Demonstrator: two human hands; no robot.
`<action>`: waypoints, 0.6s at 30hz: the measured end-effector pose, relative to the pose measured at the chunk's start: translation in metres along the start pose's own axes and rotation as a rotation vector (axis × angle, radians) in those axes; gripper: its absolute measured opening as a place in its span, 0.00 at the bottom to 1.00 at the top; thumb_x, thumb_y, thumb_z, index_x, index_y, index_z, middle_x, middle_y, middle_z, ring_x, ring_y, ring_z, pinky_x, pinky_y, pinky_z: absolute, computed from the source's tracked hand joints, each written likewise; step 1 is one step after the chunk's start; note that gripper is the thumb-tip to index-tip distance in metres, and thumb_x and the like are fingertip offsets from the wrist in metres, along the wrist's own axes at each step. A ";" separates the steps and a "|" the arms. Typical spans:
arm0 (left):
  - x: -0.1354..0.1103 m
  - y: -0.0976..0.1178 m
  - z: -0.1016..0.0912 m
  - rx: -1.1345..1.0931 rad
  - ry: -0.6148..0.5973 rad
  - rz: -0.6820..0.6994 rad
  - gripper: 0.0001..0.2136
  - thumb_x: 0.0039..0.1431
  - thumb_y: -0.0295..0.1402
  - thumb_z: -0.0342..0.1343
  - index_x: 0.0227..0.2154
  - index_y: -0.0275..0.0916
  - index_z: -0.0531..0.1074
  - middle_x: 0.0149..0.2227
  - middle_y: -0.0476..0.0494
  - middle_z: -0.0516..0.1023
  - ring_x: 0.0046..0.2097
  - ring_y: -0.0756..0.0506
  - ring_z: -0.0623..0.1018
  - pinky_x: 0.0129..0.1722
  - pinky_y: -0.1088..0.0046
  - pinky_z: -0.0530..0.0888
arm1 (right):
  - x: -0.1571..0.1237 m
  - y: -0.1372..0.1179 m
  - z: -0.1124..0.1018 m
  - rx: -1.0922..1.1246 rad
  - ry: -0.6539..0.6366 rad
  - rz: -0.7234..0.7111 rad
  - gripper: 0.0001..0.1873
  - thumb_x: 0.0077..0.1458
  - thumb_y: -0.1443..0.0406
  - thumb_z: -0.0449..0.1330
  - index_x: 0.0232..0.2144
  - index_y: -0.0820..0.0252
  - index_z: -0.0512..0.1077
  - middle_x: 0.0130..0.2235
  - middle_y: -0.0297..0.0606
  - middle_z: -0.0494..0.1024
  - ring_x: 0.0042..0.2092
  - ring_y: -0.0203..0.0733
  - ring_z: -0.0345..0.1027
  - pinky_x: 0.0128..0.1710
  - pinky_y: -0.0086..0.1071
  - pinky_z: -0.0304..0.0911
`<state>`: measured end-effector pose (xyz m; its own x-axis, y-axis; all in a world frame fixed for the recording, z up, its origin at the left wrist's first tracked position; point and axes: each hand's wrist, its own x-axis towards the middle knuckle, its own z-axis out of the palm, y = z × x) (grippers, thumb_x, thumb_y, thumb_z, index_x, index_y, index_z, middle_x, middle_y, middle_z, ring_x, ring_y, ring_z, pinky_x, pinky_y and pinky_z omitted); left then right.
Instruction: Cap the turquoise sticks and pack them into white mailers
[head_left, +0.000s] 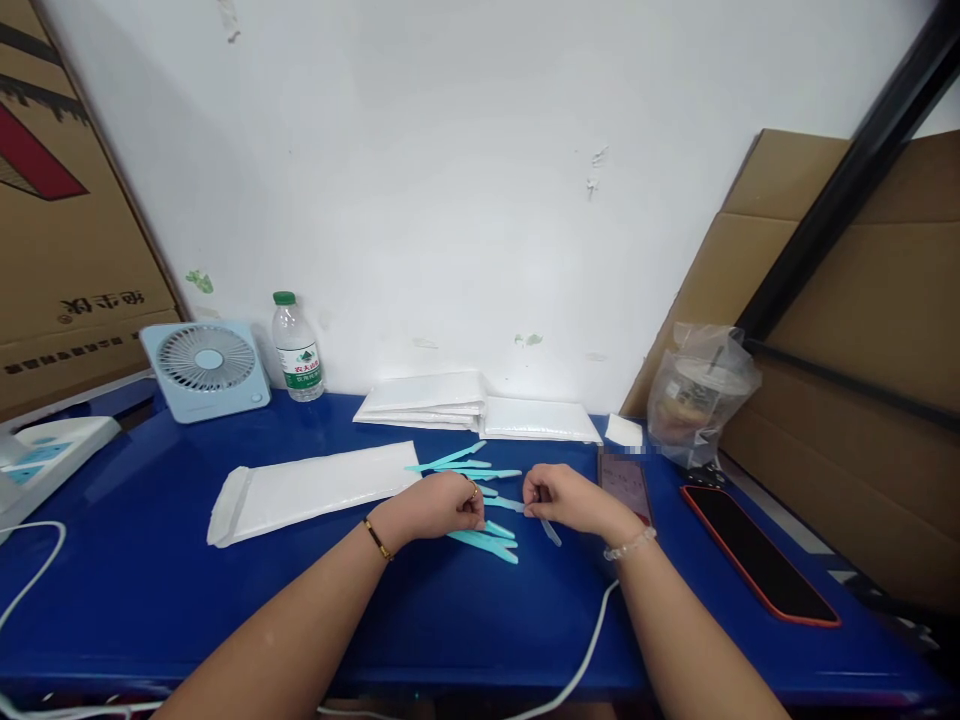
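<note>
Several slim teal plastic sticks with paler ends, which look like eyebrow razors (491, 545), lie fanned out mid-table. My left hand (442, 503) is closed over the fan, thumb and fingers pinched on one razor whose handle they hide. Just to the right, my right hand (566, 500) is closed in a pinch. A pale translucent strip (551, 533), like a razor's end, sticks out below its fingers; the rest is hidden. One razor's pale end (510, 505) reaches from the left hand to the right fingertips. A long white padded mailer (315, 490) lies left of the fan.
Along the wall are stacked white mailers (424, 395), a water bottle (300, 350) and a blue fan (208, 368). Rightward lie a phone (626, 485), a red-edged phone (761, 555) and a bagged cup (701, 395). A white cable (592, 640) crosses the front edge. A power strip (56, 460) stands left.
</note>
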<state>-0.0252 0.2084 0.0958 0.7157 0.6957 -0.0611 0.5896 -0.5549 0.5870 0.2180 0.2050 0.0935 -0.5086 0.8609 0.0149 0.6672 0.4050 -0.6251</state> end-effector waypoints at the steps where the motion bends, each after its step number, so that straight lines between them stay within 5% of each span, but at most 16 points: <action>1: 0.000 -0.001 0.000 -0.001 0.027 -0.001 0.09 0.53 0.39 0.53 0.27 0.41 0.75 0.27 0.49 0.76 0.28 0.49 0.70 0.24 0.75 0.60 | 0.000 -0.001 -0.001 0.027 0.011 0.005 0.05 0.48 0.63 0.60 0.26 0.60 0.71 0.27 0.33 0.73 0.28 0.35 0.65 0.25 0.25 0.57; 7: 0.001 -0.002 -0.005 -0.015 0.151 -0.032 0.13 0.55 0.42 0.50 0.28 0.40 0.73 0.28 0.49 0.75 0.28 0.49 0.70 0.25 0.76 0.61 | -0.004 -0.009 -0.010 0.152 -0.027 0.010 0.10 0.49 0.59 0.60 0.28 0.60 0.73 0.25 0.34 0.73 0.27 0.35 0.64 0.25 0.26 0.58; 18: 0.001 -0.006 -0.012 0.030 0.192 -0.052 0.14 0.56 0.44 0.49 0.27 0.39 0.72 0.28 0.47 0.74 0.28 0.49 0.69 0.25 0.76 0.60 | -0.004 -0.006 -0.013 0.224 0.000 0.033 0.13 0.49 0.57 0.60 0.28 0.62 0.72 0.24 0.35 0.73 0.25 0.33 0.63 0.25 0.26 0.58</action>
<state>-0.0322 0.2175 0.1018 0.6012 0.7963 0.0665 0.6366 -0.5276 0.5625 0.2229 0.2027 0.1070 -0.4883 0.8726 -0.0087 0.5465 0.2980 -0.7827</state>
